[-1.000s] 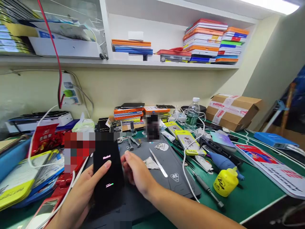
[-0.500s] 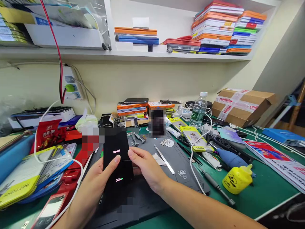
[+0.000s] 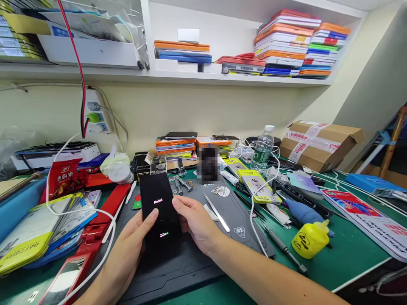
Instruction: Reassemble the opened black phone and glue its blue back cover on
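A black smartphone (image 3: 160, 190) with its screen lit shows the word "Redmi" and a small android mark lower down. My left hand (image 3: 133, 235) grips its left side, thumb resting on the screen. On the right edge, my right hand (image 3: 197, 218) also holds the phone, with its thumb at the rim; the fingers behind are mostly hidden. Below lies a dark grey work mat (image 3: 171, 271). Silver tweezers (image 3: 218, 213) rest on the mat to the right, beside a scrap of white tissue (image 3: 210, 212).
A white cable (image 3: 114, 220) loops at left near a red tool (image 3: 92, 235). On the right are a screwdriver (image 3: 284, 249), a yellow bottle (image 3: 310, 240), yellow battery packs (image 3: 259, 186) and a water bottle (image 3: 263, 148). A cardboard box (image 3: 318, 146) stands behind.
The phone has tilted so its screen faces me more squarely, and the view has shifted slightly. Both hands keep their hold on it.
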### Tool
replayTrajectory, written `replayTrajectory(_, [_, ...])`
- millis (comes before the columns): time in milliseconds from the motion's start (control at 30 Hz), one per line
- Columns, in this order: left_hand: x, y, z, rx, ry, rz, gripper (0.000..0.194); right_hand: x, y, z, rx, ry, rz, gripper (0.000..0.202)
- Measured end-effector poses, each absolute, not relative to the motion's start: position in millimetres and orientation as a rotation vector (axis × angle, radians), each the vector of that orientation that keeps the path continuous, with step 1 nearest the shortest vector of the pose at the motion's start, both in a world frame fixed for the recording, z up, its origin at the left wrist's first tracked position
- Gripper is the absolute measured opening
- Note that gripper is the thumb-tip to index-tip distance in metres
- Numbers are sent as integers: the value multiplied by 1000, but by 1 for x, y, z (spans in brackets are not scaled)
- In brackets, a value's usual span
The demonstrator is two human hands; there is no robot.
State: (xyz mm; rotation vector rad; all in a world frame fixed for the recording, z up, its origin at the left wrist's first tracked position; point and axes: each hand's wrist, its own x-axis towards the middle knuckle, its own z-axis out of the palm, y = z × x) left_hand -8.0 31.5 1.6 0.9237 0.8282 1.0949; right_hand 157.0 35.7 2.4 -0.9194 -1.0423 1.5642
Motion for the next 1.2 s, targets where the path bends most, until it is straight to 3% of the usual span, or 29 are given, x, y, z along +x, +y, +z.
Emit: replayTrajectory(1200, [-11,41,-1,1162,824,1147,64,159,36,1,-875,-1078,1560,38])
